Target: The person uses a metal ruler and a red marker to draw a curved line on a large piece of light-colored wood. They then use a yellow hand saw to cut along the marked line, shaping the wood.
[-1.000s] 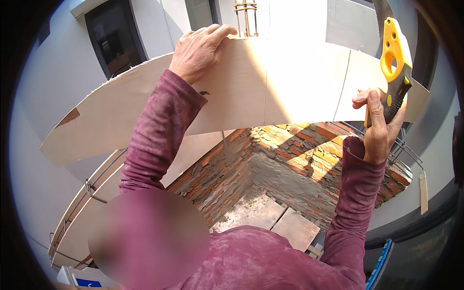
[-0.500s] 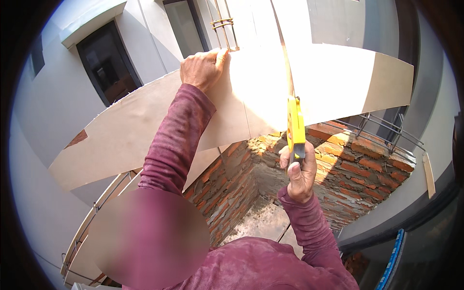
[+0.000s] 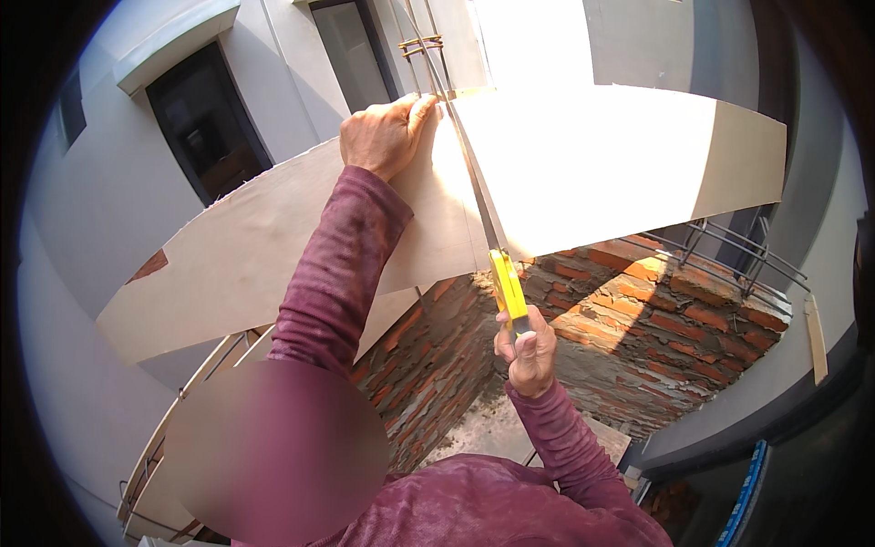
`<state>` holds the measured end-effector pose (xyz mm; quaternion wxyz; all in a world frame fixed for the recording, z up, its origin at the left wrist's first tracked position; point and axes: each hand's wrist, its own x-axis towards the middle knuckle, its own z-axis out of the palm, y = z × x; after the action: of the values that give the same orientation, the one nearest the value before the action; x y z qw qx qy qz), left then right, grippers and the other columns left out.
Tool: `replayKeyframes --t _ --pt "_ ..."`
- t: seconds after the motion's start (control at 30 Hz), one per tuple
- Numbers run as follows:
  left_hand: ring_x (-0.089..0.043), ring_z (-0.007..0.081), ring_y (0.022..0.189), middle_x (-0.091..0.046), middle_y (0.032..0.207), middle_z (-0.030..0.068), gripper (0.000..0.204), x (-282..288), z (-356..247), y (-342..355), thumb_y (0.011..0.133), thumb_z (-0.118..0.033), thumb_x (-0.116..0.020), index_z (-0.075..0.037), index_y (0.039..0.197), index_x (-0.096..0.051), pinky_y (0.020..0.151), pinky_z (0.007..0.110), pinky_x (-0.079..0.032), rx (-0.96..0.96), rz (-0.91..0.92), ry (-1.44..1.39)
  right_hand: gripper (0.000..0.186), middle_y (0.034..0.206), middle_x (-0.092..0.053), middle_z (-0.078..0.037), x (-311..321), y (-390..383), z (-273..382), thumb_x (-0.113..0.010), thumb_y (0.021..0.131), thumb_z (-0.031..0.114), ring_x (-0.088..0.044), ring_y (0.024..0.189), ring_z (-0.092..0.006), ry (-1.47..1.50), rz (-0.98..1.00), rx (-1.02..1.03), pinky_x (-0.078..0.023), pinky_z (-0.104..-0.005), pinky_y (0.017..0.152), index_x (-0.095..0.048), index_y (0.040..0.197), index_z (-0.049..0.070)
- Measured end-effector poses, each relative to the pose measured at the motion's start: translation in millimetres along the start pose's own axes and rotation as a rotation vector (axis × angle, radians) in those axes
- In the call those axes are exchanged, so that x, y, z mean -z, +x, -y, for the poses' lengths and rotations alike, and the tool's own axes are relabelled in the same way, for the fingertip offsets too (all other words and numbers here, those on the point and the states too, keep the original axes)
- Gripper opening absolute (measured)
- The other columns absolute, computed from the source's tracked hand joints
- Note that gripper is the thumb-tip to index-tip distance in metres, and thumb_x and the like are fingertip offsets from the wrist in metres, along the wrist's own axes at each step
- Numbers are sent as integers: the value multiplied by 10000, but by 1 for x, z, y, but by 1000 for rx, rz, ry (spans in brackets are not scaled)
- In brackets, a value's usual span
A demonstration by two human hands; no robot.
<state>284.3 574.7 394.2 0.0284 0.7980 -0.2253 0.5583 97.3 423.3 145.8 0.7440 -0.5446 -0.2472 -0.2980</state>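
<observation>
From where I watch, the board spans the middle of the scene from left to right, above the corner of the brick walls, with glare washing out its right half. My left hand grips its far edge, fingers curled over. My right hand, nearer me, has its fingers wrapped around the handle of the saw, whose blade slants away to the far left across the board, passing just right of the left fingertips; I can't tell whether its teeth touch the wood. Beyond the far edge, upright rods stand in line with the blade's far end; contact there is unclear. To the right, a rebar cage lies along the brick top, with a wood strip farther right and a blue strip nearer. On the near left, a curved form with rods sits below the board, partly hidden by my left sleeve and a blurred oval. A dark window stands far left.
</observation>
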Motion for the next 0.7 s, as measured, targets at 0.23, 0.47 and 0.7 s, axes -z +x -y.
replayKeyframes --t 0.23,0.47,0.7 --pt "-665 231 547 -688 636 61 478 -1 4 0 976 -564 -487 -201 844 -769 489 345 -501 -38 -48 9 681 554 -415 27 -7 -1 -1 -427 976 634 -404 482 -65 -43 -13 14 -333 -238 472 -568 1094 -22" --pt "-652 203 509 -681 608 40 477 -7 4 2 962 -585 -501 -217 823 -771 463 324 -488 -69 -90 12 682 542 -409 23 -7 -5 0 -409 987 623 -395 468 -70 -124 -29 10 -334 -247 462 -576 1085 -32" --pt "-659 187 520 -708 649 29 463 -11 9 0 947 -603 -511 -238 912 -793 480 309 -505 -36 -62 11 600 573 -469 22 -1 -12 -2 -430 1004 570 -455 508 -58 -120 13 11 -364 -244 479 -581 1097 -3"
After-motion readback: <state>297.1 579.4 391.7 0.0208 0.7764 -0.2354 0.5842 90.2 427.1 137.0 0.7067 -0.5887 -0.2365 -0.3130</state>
